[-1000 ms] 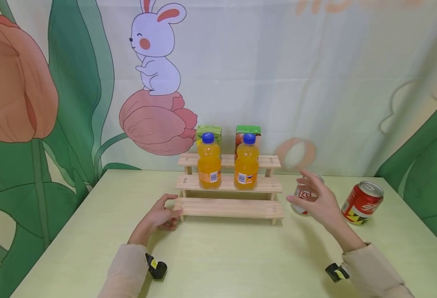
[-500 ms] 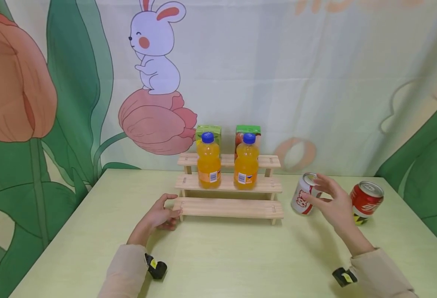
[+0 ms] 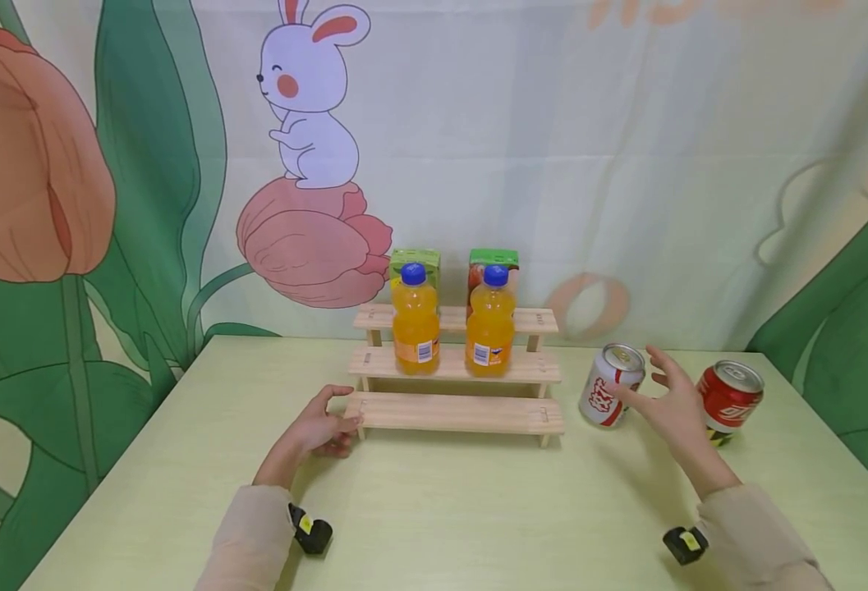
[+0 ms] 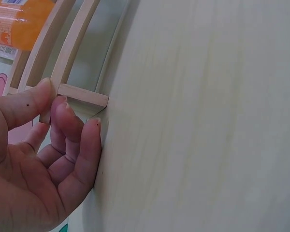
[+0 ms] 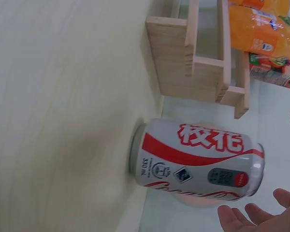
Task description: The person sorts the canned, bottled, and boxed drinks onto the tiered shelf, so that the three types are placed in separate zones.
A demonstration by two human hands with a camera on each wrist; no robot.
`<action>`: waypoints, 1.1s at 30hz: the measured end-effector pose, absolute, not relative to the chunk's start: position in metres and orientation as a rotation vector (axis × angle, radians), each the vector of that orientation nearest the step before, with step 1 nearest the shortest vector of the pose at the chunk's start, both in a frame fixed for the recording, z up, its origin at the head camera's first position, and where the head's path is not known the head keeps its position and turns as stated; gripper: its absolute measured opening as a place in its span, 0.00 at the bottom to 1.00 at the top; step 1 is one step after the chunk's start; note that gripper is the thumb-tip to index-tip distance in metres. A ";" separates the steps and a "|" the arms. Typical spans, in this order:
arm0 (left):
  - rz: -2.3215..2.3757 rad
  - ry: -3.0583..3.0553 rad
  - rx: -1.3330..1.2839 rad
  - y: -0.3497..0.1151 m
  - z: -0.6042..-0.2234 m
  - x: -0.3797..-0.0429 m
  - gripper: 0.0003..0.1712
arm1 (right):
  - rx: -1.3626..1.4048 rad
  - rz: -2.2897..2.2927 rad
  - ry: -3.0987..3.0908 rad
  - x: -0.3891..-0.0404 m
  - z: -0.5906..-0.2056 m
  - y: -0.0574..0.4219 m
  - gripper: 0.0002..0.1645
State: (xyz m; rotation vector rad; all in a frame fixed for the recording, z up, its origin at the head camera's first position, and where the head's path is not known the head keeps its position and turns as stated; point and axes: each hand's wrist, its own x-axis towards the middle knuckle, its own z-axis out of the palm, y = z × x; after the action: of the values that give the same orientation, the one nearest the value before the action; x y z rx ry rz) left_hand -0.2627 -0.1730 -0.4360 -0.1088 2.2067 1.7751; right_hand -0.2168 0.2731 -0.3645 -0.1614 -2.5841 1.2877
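A three-tier wooden display stand (image 3: 456, 413) stands mid-table. My left hand (image 3: 323, 427) pinches the left end of its lowest step between thumb and fingers, as the left wrist view shows close up. Right of the stand, a white soda can (image 5: 198, 159) with red lettering stands upright on the table. My right hand (image 3: 673, 410) is just to the right of this can, thumb and fingers spread apart. In the head view its thumb overlaps the can's side; the right wrist view shows fingertips close to the can's top end, with nothing held.
Two orange soda bottles with blue caps, a left one (image 3: 416, 328) and a right one (image 3: 490, 328), stand on the middle step. Behind them on the top step are a yellow-green carton (image 3: 426, 261) and a red-green carton (image 3: 503, 256). A red can (image 3: 729, 398) stands behind my right hand.
My right hand has moved right, from in front of the white can to its right side, uncovering it and partly covering the red can. The left hand stays on the stand.
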 end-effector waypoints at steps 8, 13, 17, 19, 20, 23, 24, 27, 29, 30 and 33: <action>1.767 2.215 -0.105 -0.173 -0.435 -0.261 0.33 | -0.197 1.329 -2.634 -0.230 -0.373 0.276 0.58; 1.765 2.219 -0.100 -0.173 -0.435 -0.261 0.33 | -0.214 1.334 -2.650 -0.239 -0.379 0.278 0.60; 1.775 2.209 -0.101 -0.173 -0.436 -0.261 0.33 | -0.248 1.348 -2.652 -0.244 -0.383 0.279 0.61; 1.781 2.201 -0.103 -0.173 -0.436 -0.262 0.33 | -0.260 1.374 -2.647 -0.245 -0.384 0.279 0.61; 1.783 2.199 -0.105 -0.173 -0.436 -0.262 0.33 | -0.261 1.392 -2.643 -0.246 -0.384 0.280 0.61; 1.781 2.202 -0.113 -0.173 -0.436 -0.262 0.33 | -0.251 1.423 -2.638 -0.248 -0.386 0.280 0.61; 1.781 2.203 -0.114 -0.173 -0.436 -0.261 0.33 | -0.246 1.429 -2.637 -0.249 -0.387 0.279 0.60; 1.785 2.201 -0.114 -0.173 -0.436 -0.261 0.33 | -0.254 1.434 -2.644 -0.250 -0.389 0.278 0.58; 1.791 2.196 -0.110 -0.173 -0.435 -0.260 0.33 | -0.274 1.436 -2.645 -0.251 -0.391 0.278 0.57; 1.793 2.194 -0.108 -0.173 -0.435 -0.260 0.34 | -0.281 1.433 -2.644 -0.251 -0.392 0.277 0.57; 1.799 2.188 -0.107 -0.172 -0.435 -0.260 0.34 | -0.288 1.429 -2.631 -0.253 -0.394 0.277 0.57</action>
State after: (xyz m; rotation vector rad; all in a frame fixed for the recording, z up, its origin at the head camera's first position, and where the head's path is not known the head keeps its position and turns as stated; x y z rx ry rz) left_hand -0.2603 -0.1724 -0.4352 -0.1075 2.1879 1.7992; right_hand -0.2531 0.2772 -0.3937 -0.2883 -2.6314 1.4289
